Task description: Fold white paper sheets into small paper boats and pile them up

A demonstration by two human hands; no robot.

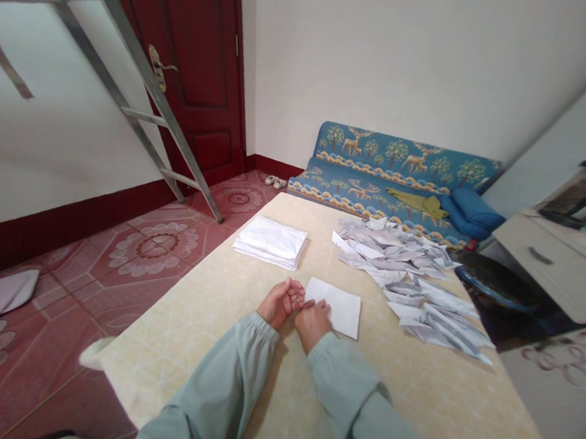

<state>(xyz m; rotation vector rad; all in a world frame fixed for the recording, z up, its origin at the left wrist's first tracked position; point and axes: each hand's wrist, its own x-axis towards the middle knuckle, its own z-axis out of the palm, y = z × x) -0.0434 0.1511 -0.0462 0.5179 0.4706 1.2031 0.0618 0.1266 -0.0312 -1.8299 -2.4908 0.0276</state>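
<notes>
A small white folded paper (pixel 342 310) lies flat on the table in front of me. My right hand (pixel 313 323) rests at its left edge, fingers bent and pressed together on that edge. Just left of it, my left hand (pixel 280 303) is turned palm up with loosely curled fingers, and nothing shows in its palm. The fingertips of both hands meet or nearly meet beside the paper. Farther back on the left sits a neat stack of white paper (pixel 272 239). To the right spreads a loose heap of folded paper pieces (pixel 395 249), many printed in grey.
The table (pixel 206 333) has a cream patterned cover. Beyond it is a blue sofa (pixel 375 178) with deer pictures. A metal ladder (pixel 165 112) leans near the dark red door (pixel 198 55). At the right are a round black stool (pixel 498 282) and a white drawer cabinet (pixel 553 262).
</notes>
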